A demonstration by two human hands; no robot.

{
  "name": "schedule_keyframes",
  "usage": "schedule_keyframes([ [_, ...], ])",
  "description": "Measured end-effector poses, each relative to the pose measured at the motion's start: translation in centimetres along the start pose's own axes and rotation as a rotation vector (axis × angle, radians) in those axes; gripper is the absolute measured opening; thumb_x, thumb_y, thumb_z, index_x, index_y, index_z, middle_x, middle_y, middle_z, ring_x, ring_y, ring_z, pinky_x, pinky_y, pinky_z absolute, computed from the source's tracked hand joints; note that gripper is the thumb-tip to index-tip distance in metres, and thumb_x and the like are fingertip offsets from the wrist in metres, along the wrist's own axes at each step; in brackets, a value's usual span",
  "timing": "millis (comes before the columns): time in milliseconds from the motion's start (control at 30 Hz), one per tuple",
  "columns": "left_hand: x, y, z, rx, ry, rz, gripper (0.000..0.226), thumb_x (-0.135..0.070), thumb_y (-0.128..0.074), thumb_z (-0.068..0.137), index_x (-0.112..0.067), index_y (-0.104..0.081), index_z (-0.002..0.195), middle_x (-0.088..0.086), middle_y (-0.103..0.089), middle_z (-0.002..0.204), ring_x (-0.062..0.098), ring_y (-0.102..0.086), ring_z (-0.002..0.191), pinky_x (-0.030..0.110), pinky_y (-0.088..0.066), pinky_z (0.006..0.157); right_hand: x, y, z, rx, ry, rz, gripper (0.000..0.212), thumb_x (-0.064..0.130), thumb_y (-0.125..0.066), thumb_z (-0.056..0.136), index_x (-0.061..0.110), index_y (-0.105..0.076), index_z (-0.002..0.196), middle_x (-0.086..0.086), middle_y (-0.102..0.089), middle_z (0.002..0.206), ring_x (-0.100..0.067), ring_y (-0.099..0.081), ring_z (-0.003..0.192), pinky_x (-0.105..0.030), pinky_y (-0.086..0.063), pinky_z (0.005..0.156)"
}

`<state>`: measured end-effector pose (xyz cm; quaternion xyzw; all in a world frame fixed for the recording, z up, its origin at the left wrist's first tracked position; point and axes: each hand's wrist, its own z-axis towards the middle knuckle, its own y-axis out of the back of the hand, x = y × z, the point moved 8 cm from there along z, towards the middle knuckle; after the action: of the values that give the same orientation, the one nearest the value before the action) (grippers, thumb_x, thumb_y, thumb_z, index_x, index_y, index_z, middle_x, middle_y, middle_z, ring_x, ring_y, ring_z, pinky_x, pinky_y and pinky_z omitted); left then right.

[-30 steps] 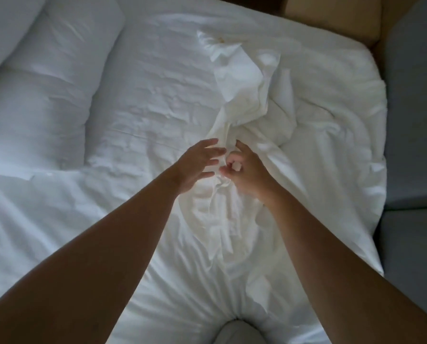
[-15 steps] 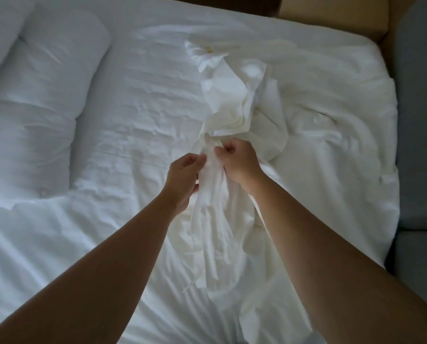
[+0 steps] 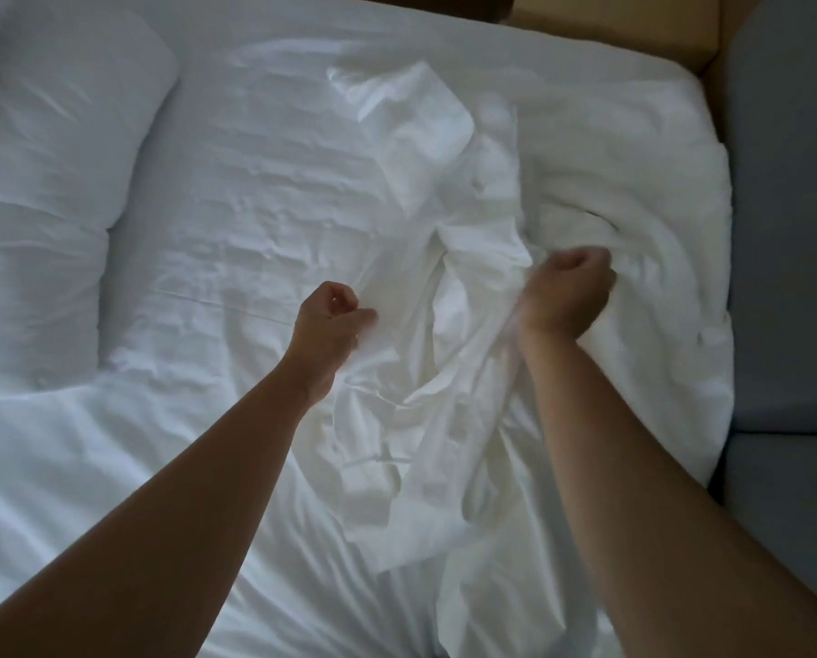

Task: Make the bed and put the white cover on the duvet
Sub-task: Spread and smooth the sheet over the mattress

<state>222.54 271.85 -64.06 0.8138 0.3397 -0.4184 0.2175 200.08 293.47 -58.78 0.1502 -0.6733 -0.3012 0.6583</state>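
White crumpled fabric duvet cover (image 3: 444,382) lies bunched mid-bed on the wrinkled white sheet (image 3: 254,206). My hands are apart: left hand (image 3: 330,325) fisted on its left edge, right hand (image 3: 565,292) blurred, apparently gripping its right fold. Plump white pillow (image 3: 64,111) far left.

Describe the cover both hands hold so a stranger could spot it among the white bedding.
On the bed, look right of the pillow. The cover is the long crumpled strip down the middle, gripped by the left hand and right hand. It is thin and sharply creased, unlike the flat sheet left of it and the puffy duvet to its right.
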Motion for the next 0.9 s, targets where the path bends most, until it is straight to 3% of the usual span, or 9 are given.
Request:
schedule_keyframes([
  [67,-1.3,-0.9,0.3,-0.06,-0.061,0.196,0.033,-0.018,-0.079,0.08,-0.023,-0.056,0.102,-0.002,-0.065,0.095,0.019,-0.064,0.082,0.031,-0.05,0.067,5.7,-0.4,-4.6,0.075,0.494,0.083,0.003,0.007,-0.061,0.088,0.005,-0.063,0.087,-0.012,-0.062,0.088,-0.026,-0.058,0.078,-0.022,-0.038,0.07],
  [167,-3.0,-2.0,1.5,-0.099,-0.08,0.357,0.046,-0.025,-0.077,0.084,-0.023,-0.05,0.121,-0.006,-0.063,0.098,0.011,-0.063,0.086,0.026,-0.051,0.069,9.0,-5.2,-12.2,0.603,0.917,-0.047,0.008,0.006,-0.059,0.088,0.006,-0.067,0.09,-0.008,-0.063,0.085,-0.022,-0.061,0.071,-0.031,-0.051,0.067],
  [267,-3.5,-2.3,2.5,-0.139,0.009,0.324,0.014,-0.006,-0.053,0.086,-0.008,-0.059,0.098,0.001,-0.06,0.084,0.02,-0.058,0.073,0.024,-0.041,0.052,6.3,-9.5,-12.2,0.863,0.693,-0.364,0.03,0.006,-0.054,0.09,0.004,-0.062,0.119,-0.015,-0.063,0.115,-0.033,-0.063,0.105,-0.039,-0.052,0.088],
  [400,-3.4,-3.4,2.1,-0.098,-0.005,0.265,0.031,-0.01,-0.034,0.069,-0.005,-0.061,0.084,0.01,-0.059,0.077,0.025,-0.052,0.068,0.032,-0.043,0.054,3.3,-12.6,-9.5,1.0,0.514,-0.504,0.061,0.024,-0.051,0.098,0.016,-0.031,0.154,-0.014,-0.041,0.153,-0.031,-0.038,0.143,-0.038,-0.037,0.114],
  [467,-2.8,-4.2,1.8,0.008,-0.017,0.254,0.055,-0.012,-0.036,0.068,-0.021,-0.07,0.111,0.009,-0.07,0.098,0.026,-0.067,0.081,0.037,-0.058,0.062,2.1,-12.8,-7.1,0.952,0.549,-0.568,0.073,0.034,-0.052,0.098,0.021,-0.016,0.16,-0.012,-0.028,0.162,-0.03,-0.025,0.15,-0.042,-0.025,0.121],
  [567,-1.4,-4.0,1.9,0.128,0.012,0.307,0.063,0.001,-0.036,0.082,-0.033,-0.066,0.126,0.006,-0.071,0.108,0.027,-0.071,0.091,0.039,-0.062,0.066,0.1,-10.5,0.6,0.682,0.536,-0.654,0.087,0.053,-0.063,0.089,0.011,-0.028,0.156,-0.019,-0.037,0.157,-0.032,-0.03,0.148,-0.044,-0.022,0.122],
  [667,-0.4,-2.0,2.2,0.099,0.039,0.449,0.057,0.002,-0.035,0.087,-0.025,-0.064,0.128,0.007,-0.067,0.114,0.027,-0.065,0.1,0.033,-0.056,0.072,-2.5,-5.5,10.1,0.356,0.226,-0.538,0.108,0.079,-0.065,0.064,0.016,-0.041,0.149,-0.017,-0.051,0.147,-0.034,-0.046,0.138,-0.048,-0.037,0.115],
  [767,-0.7,-1.7,1.8,0.088,0.03,0.453,0.054,0.007,-0.036,0.083,-0.023,-0.065,0.117,0.005,-0.068,0.104,0.02,-0.063,0.088,0.027,-0.049,0.064,-3.7,-2.8,11.2,0.184,-0.153,-0.461,0.117,0.072,-0.068,0.073,0.018,-0.012,0.16,-0.019,-0.017,0.164,-0.041,-0.02,0.15,-0.053,-0.02,0.121],
  [900,-2.8,-4.2,1.5,0.134,-0.019,0.351,0.059,-0.004,-0.055,0.061,-0.026,-0.069,0.115,0.005,-0.073,0.1,0.027,-0.069,0.091,0.039,-0.06,0.072,2.5,-7.7,3.3,0.44,0.602,-0.364,0.06,0.034,-0.062,0.087,0.009,-0.05,0.14,-0.018,-0.047,0.146,-0.039,-0.043,0.136,-0.051,-0.036,0.113],
])
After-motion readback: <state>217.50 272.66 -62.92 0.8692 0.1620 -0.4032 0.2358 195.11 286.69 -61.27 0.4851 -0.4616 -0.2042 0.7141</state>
